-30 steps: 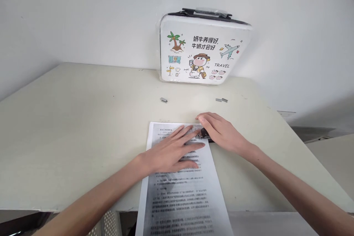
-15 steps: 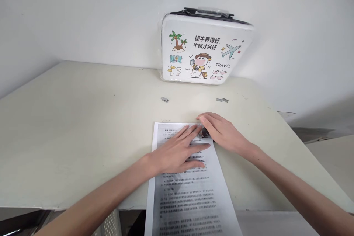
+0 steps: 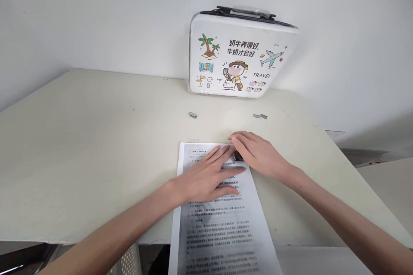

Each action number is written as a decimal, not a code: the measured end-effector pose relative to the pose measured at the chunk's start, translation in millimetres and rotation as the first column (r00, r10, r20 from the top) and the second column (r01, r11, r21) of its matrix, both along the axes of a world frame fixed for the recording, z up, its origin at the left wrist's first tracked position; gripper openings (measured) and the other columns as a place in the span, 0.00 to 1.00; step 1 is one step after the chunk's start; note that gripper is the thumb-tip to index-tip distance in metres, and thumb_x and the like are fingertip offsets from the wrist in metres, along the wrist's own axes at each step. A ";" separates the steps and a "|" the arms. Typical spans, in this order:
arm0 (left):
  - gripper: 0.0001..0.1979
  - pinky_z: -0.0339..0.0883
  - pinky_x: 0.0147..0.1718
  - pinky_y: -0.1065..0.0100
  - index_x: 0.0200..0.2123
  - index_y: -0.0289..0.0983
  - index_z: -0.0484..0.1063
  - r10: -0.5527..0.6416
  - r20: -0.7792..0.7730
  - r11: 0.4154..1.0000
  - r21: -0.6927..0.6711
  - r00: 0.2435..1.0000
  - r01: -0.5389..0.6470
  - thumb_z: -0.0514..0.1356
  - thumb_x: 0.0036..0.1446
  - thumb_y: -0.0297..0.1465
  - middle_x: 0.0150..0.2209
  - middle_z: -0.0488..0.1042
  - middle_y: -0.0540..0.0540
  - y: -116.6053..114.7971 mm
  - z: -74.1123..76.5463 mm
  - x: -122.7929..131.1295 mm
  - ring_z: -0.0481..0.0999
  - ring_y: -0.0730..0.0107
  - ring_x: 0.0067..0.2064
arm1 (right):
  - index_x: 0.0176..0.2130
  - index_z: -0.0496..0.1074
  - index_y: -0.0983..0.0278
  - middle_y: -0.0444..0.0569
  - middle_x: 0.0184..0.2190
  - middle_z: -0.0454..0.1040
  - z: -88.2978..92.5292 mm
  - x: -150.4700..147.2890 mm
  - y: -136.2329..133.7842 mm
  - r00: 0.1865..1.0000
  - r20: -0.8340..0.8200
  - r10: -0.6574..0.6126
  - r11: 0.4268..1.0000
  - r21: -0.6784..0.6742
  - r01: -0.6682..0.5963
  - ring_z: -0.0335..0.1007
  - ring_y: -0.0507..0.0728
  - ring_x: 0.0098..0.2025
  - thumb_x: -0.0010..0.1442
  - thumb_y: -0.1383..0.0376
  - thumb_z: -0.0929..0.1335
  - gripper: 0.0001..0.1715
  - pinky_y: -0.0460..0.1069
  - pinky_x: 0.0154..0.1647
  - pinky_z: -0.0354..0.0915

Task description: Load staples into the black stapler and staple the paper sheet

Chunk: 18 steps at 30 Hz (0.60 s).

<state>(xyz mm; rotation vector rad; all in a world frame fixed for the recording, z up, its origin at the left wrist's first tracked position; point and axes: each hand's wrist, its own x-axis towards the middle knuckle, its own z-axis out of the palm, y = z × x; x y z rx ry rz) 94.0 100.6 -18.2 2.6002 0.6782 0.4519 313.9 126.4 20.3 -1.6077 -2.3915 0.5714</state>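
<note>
A printed sheet of paper [image 3: 222,232], perhaps more than one, lies on the table and hangs past its front edge. Flat across its upper part rests my left hand [image 3: 211,176], fingers spread and pressing the page. At the paper's top right corner my right hand [image 3: 254,150] is closed over a small dark stapler [image 3: 238,156]. Only the stapler's front end shows, over the paper's edge; my palm and fingers hide the rest. My left fingertips are right beside it.
Behind the paper lie grey staple strips, one group on the left [image 3: 192,115] and another on the right [image 3: 260,116]. A white cartoon-printed case [image 3: 213,68] with a black handle stands against the wall at the back of the pale table [image 3: 97,159].
My right hand has pressed down slightly on the stapler, whose visible front end looks lower and more closed. My left hand and the paper stay in place.
</note>
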 end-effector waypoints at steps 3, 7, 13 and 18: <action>0.28 0.44 0.74 0.40 0.70 0.50 0.65 0.004 0.018 1.000 -0.006 1.000 -0.004 0.55 0.71 0.50 0.78 0.45 0.47 -0.3 -0.7 0.0 0.40 0.46 0.78 | 0.48 0.73 0.56 0.49 0.56 0.76 -2.6 -1.2 0.1 0.999 0.030 0.013 1.000 0.018 -0.014 0.71 0.62 0.58 0.77 0.54 0.50 0.28 0.62 0.59 0.67; 0.29 0.43 0.74 0.41 0.70 0.51 0.64 0.007 0.023 1.000 -0.002 1.000 -0.007 0.56 0.71 0.50 0.78 0.44 0.47 -0.6 -0.6 -0.2 0.39 0.46 0.78 | 0.49 0.73 0.56 0.48 0.57 0.76 -3.3 -2.6 -0.1 0.999 0.045 0.032 0.998 0.047 -0.034 0.70 0.62 0.60 0.77 0.54 0.50 0.27 0.62 0.60 0.66; 0.29 0.42 0.75 0.43 0.69 0.43 0.66 0.008 -0.037 1.000 0.017 0.999 -0.007 0.54 0.72 0.49 0.78 0.44 0.40 -1.6 -0.1 -0.4 0.39 0.46 0.78 | 0.47 0.74 0.53 0.46 0.56 0.78 2.1 3.2 -0.3 0.999 -0.049 0.007 1.000 -0.018 -0.008 0.72 0.61 0.61 0.77 0.53 0.50 0.28 0.59 0.57 0.69; 0.28 0.42 0.74 0.42 0.69 0.44 0.66 0.010 -0.008 1.000 0.019 1.000 -0.010 0.54 0.72 0.50 0.78 0.44 0.42 -1.6 -2.2 -0.6 0.40 0.47 0.78 | 0.48 0.74 0.53 0.44 0.58 0.77 3.8 5.7 -0.3 0.997 -0.081 -0.014 0.999 -0.046 0.010 0.70 0.61 0.62 0.77 0.51 0.50 0.28 0.59 0.59 0.69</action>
